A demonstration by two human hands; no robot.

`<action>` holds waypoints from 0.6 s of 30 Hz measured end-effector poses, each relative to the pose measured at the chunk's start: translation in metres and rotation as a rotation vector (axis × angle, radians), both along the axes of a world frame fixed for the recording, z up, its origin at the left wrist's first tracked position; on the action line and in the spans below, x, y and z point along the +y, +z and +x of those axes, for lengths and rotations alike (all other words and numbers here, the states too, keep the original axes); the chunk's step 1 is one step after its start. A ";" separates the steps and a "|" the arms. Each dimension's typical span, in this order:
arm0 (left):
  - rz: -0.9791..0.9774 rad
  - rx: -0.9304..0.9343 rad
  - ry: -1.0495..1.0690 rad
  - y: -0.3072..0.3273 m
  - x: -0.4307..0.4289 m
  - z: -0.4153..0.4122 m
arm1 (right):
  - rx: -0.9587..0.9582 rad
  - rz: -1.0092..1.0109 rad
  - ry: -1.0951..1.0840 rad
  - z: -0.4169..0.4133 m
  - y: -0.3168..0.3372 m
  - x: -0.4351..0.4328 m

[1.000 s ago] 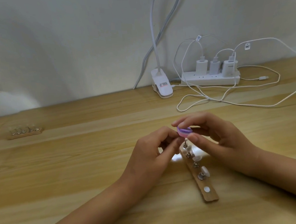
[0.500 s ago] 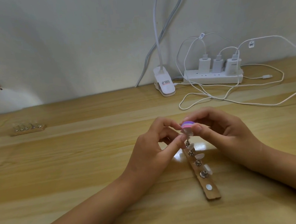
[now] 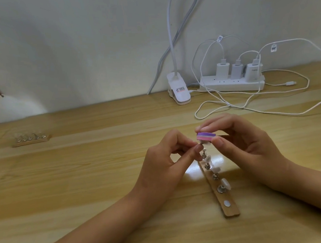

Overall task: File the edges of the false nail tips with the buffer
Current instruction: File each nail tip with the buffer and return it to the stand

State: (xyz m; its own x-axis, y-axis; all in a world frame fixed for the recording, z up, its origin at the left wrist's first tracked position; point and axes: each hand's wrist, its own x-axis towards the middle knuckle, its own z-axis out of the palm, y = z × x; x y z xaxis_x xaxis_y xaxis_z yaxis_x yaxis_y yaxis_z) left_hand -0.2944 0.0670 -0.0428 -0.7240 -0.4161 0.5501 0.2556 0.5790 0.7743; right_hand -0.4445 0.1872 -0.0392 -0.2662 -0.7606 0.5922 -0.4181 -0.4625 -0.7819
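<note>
Pinching the buffer (image 3: 262, 133) between thumb and forefinger, the right hand (image 3: 247, 146) holds the small striped block level above the table (image 3: 84, 182). Its long axis runs roughly left to right, with the purple layer on top and the pink and white layers beneath. The fingers (image 3: 218, 142) are narrow, closed on the block's sides, and the other ones curl loosely behind it. The block's underside touches a white false nail tip (image 3: 261, 140), which sits directly under it.

The left hand (image 3: 165, 158) comes in from the opposite side. Its thumb and forefinger are drawn tightly together at the left edge of the false nail tip, pinching it there. Whether they grip the tip itself or its small mount I cannot tell.

Just below both hands a wooden strip (image 3: 233, 209) lies flat on the table, its long axis running from the fingers toward the camera and slightly right. Metal posts stand along it carrying mounted tips (image 3: 225, 183), and a bare white disc (image 3: 226, 203) sits near its close end.

Well apart, far left on the table, a second strip (image 3: 31, 140) holds a row of clear tips. At the back edge, against the wall, stand a white clip lamp (image 3: 179, 92) and a power strip (image 3: 230, 84) with three chargers plugged in. White cables (image 3: 249, 108) loop over the wood.
</note>
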 end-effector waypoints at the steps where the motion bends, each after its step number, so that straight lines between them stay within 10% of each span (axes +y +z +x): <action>1: -0.002 -0.002 0.001 0.000 0.000 0.000 | -0.009 0.011 0.006 0.001 0.001 0.000; 18: 0.133 -0.018 -0.038 0.001 -0.006 -0.002 | 0.274 -0.030 -0.041 -0.006 0.000 0.000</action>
State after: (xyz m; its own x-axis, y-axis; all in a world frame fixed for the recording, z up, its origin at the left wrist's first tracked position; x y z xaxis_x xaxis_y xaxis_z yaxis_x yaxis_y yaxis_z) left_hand -0.2965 0.0612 -0.0418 -0.7496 -0.4568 0.4790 0.2608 0.4613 0.8480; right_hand -0.4506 0.1872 -0.0391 -0.1234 -0.7337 0.6682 -0.6307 -0.4619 -0.6236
